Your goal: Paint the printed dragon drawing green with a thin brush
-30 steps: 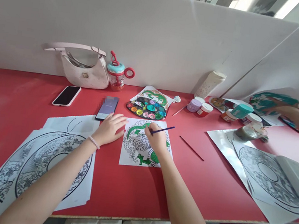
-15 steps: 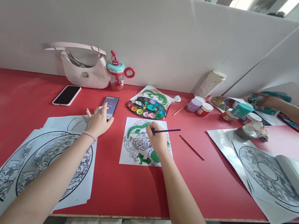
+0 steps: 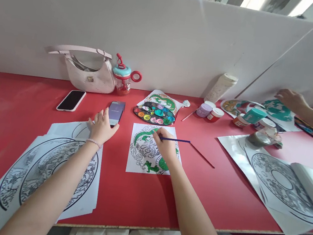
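Observation:
My right hand (image 3: 165, 145) pinches a thin purple paintbrush (image 3: 178, 140), its tip on the green dragon of a small printed sheet (image 3: 138, 158). The hand rests on that sheet. My left hand (image 3: 102, 126) lies on the red table (image 3: 216, 189) with its fingers on the near edge of a dark phone (image 3: 116, 110) that has a lit screen. A round paint palette (image 3: 154, 113) with several colours sits just beyond the sheet.
Large black-and-white printed sheets (image 3: 49, 168) lie under my left forearm. A white phone (image 3: 71, 100), a pink handbag (image 3: 87, 70) and a small bottle (image 3: 123, 76) stand at the back. Paint jars (image 3: 210, 112) and another person's hand (image 3: 290, 99) over painted sheets are at the right. A loose stick (image 3: 202, 155) lies beside my sheet.
My left hand left the small sheet and moved back-left to the dark phone. The brush handle swung lower, pointing right. The other person's hand moved further back.

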Motion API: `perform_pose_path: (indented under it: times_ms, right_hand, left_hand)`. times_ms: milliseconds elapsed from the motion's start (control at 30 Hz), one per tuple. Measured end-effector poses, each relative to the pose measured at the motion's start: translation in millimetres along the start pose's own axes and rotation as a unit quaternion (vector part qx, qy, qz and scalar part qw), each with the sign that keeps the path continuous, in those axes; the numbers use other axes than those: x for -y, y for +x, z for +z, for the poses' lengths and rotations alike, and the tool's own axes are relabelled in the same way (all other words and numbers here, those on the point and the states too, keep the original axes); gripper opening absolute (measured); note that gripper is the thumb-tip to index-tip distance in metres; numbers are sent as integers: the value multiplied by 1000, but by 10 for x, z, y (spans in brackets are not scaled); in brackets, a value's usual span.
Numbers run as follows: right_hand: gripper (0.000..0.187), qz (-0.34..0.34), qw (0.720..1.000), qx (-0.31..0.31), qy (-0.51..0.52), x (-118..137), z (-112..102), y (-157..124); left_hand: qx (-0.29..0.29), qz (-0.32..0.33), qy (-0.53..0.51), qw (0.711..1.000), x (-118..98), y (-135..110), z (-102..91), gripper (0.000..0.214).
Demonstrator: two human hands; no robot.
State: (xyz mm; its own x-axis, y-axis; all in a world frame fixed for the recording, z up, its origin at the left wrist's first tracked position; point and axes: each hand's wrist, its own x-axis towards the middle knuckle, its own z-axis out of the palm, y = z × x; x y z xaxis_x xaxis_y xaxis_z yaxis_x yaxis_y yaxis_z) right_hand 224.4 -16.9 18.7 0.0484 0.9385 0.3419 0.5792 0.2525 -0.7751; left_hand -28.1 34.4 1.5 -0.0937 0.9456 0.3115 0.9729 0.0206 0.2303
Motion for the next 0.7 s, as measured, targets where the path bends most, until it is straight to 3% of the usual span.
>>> perform_pose_path:
  times_ms: [200, 700]
  right_hand:
    - [32, -7, 1000, 8, -4, 13, 4, -7]
    - [30, -29, 999, 13, -20, 17, 5, -11]
  left_hand:
    - [41, -1, -10, 999, 5, 10, -29, 86]
    - [33, 0, -1, 999, -1, -2, -36, 83]
